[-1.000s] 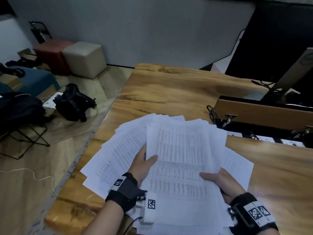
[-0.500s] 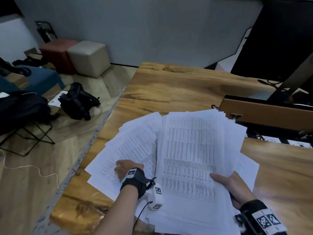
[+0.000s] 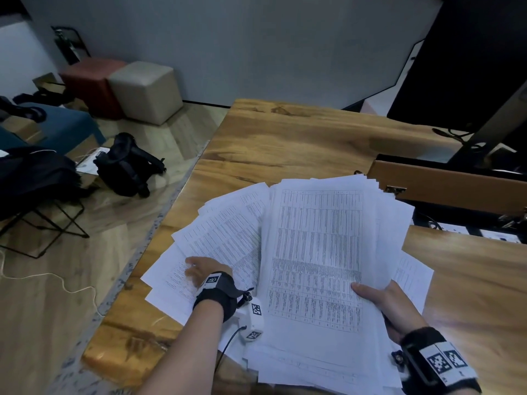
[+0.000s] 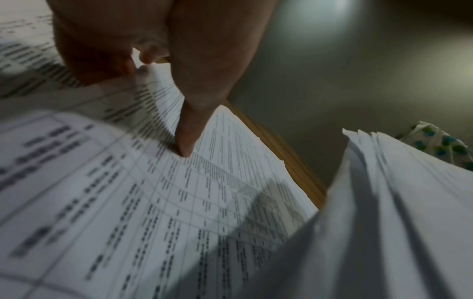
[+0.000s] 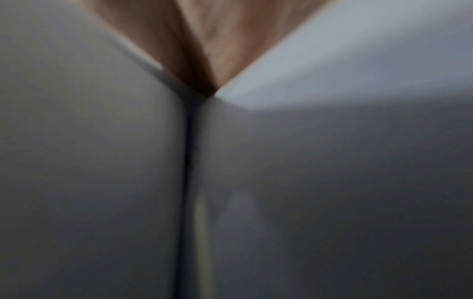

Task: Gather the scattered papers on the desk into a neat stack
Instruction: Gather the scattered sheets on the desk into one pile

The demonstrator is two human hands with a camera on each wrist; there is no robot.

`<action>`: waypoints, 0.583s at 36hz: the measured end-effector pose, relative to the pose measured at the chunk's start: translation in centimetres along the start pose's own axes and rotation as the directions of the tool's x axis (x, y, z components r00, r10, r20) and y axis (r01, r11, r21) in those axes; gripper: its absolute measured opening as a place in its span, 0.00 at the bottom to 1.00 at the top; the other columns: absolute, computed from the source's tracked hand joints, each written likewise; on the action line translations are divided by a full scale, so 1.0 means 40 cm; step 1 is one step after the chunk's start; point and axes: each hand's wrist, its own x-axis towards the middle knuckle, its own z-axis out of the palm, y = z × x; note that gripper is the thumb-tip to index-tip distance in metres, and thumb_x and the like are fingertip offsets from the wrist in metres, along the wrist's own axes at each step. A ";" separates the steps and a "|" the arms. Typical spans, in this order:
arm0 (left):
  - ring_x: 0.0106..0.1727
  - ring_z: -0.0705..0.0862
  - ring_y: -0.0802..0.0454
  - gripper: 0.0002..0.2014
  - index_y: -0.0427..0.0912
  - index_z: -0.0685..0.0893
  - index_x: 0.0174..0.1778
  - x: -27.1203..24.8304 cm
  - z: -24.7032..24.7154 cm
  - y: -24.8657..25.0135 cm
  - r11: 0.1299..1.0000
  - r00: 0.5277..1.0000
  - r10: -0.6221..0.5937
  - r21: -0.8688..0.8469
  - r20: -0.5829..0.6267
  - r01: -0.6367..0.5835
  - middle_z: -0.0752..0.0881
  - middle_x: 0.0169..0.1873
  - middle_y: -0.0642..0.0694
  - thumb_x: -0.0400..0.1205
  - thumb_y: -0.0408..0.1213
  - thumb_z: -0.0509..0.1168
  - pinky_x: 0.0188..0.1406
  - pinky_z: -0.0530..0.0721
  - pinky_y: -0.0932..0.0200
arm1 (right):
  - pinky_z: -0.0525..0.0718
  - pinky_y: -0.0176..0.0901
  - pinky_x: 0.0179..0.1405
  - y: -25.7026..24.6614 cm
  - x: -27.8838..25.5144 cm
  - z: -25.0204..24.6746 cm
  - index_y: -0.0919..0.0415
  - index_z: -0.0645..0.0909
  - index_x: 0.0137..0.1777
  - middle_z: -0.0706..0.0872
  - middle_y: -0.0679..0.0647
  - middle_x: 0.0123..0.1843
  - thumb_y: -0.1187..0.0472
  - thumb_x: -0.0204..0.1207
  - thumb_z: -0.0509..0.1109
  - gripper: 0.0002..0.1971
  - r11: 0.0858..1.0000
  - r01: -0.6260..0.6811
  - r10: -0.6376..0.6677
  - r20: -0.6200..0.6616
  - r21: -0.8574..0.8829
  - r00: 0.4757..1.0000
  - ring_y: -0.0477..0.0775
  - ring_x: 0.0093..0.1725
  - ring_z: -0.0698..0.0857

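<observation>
The right hand (image 3: 387,306) grips a thick pile of white printed papers (image 3: 316,252). The left hand (image 3: 202,270) presses flat on loose white sheets (image 3: 216,238) beside it.

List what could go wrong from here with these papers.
1. The bundle in the right hand is fanned at its far edge; sheets may slip out.
2. The loose sheets under the left hand reach the desk edge; a sweep might push some off.

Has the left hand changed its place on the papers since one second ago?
Yes. The left hand has moved left, away from the bundle held by the right hand, toward the desk's left edge, and now rests on the fanned sheets.
</observation>
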 end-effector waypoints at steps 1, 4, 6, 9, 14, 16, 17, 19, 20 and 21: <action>0.78 0.68 0.35 0.46 0.35 0.47 0.82 0.006 -0.003 -0.002 0.999 1.000 0.017 -0.042 0.015 -0.016 0.61 0.81 0.33 0.77 0.27 0.72 0.75 0.72 0.41 | 0.87 0.66 0.60 0.002 0.001 -0.002 0.68 0.81 0.68 0.92 0.68 0.59 0.75 0.79 0.68 0.18 1.000 -0.002 0.002 0.003 0.003 1.000 0.70 0.57 0.91; 0.66 0.81 0.33 0.32 0.30 0.65 0.74 0.001 -0.035 -0.010 0.997 0.996 0.072 -0.038 0.056 -0.070 0.78 0.69 0.30 0.75 0.23 0.71 0.61 0.83 0.46 | 0.85 0.68 0.63 0.003 0.000 -0.005 0.69 0.80 0.69 0.91 0.68 0.59 0.75 0.79 0.68 0.18 1.000 -0.001 0.001 0.010 0.011 1.000 0.71 0.58 0.91; 0.62 0.85 0.33 0.24 0.27 0.76 0.68 -0.016 -0.069 -0.020 0.994 0.991 0.109 -0.027 0.074 -0.107 0.84 0.64 0.30 0.75 0.24 0.71 0.53 0.84 0.51 | 0.88 0.65 0.58 0.001 -0.002 -0.006 0.69 0.80 0.69 0.92 0.68 0.59 0.75 0.79 0.68 0.18 1.000 0.005 -0.005 0.015 0.017 1.000 0.70 0.58 0.91; 0.59 0.85 0.32 0.17 0.28 0.81 0.61 -0.027 -0.109 -0.062 0.993 0.990 0.116 -0.030 0.075 -0.114 0.86 0.60 0.30 0.76 0.26 0.70 0.48 0.81 0.52 | 0.93 0.57 0.50 -0.004 -0.002 -0.008 0.68 0.81 0.68 0.92 0.67 0.59 0.74 0.79 0.67 0.17 0.999 0.022 -0.023 0.014 0.035 1.000 0.69 0.57 0.92; 0.58 0.82 0.30 0.17 0.33 0.80 0.60 -0.030 -0.133 -0.160 0.995 0.998 0.052 -0.085 -0.019 -0.054 0.79 0.61 0.32 0.75 0.29 0.70 0.54 0.85 0.46 | 0.92 0.57 0.50 -0.014 0.001 -0.009 0.66 0.80 0.70 0.92 0.66 0.60 0.74 0.80 0.67 0.19 0.997 0.038 -0.040 0.031 0.065 0.999 0.68 0.58 0.91; 0.59 0.81 0.30 0.22 0.37 0.75 0.61 -0.048 -0.130 -0.191 0.995 1.000 0.018 -0.096 -0.016 -0.019 0.80 0.61 0.34 0.73 0.34 0.73 0.54 0.83 0.45 | 0.93 0.56 0.49 -0.015 0.003 -0.007 0.66 0.80 0.70 0.92 0.66 0.60 0.74 0.80 0.67 0.19 0.996 0.048 -0.051 0.029 0.072 0.998 0.67 0.57 0.92; 0.59 0.80 0.30 0.28 0.43 0.71 0.59 -0.059 -0.128 -0.201 0.996 1.000 -0.007 -0.084 -0.006 0.006 0.79 0.61 0.35 0.68 0.41 0.76 0.54 0.83 0.44 | 0.93 0.55 0.48 -0.014 0.004 -0.006 0.66 0.80 0.70 0.92 0.65 0.60 0.74 0.80 0.67 0.19 0.996 0.059 -0.060 0.021 0.073 0.998 0.66 0.57 0.92; 0.60 0.77 0.27 0.37 0.54 0.61 0.52 -0.051 -0.107 -0.219 0.998 0.997 -0.057 -0.018 -0.045 0.057 0.77 0.63 0.33 0.55 0.53 0.77 0.57 0.81 0.36 | 0.93 0.53 0.46 -0.012 0.007 -0.004 0.65 0.79 0.71 0.92 0.64 0.60 0.75 0.79 0.68 0.20 0.995 0.072 -0.073 0.009 0.071 0.997 0.65 0.56 0.92; 0.62 0.74 0.26 0.40 0.53 0.61 0.54 -0.055 -0.098 -0.219 0.998 0.995 -0.063 0.025 -0.078 0.065 0.74 0.65 0.31 0.54 0.53 0.79 0.59 0.79 0.34 | 0.93 0.53 0.46 -0.011 0.009 -0.002 0.65 0.79 0.71 0.92 0.64 0.60 0.75 0.79 0.68 0.20 0.995 0.073 -0.074 0.007 0.068 0.997 0.65 0.56 0.92; 0.65 0.70 0.26 0.42 0.50 0.64 0.61 -0.066 -0.092 -0.212 0.996 0.992 -0.055 0.065 -0.113 0.062 0.70 0.69 0.30 0.57 0.51 0.81 0.61 0.77 0.33 | 0.93 0.54 0.46 -0.009 0.011 -0.002 0.65 0.79 0.71 0.92 0.64 0.60 0.75 0.79 0.68 0.20 0.995 0.073 -0.074 0.007 0.065 0.997 0.66 0.56 0.92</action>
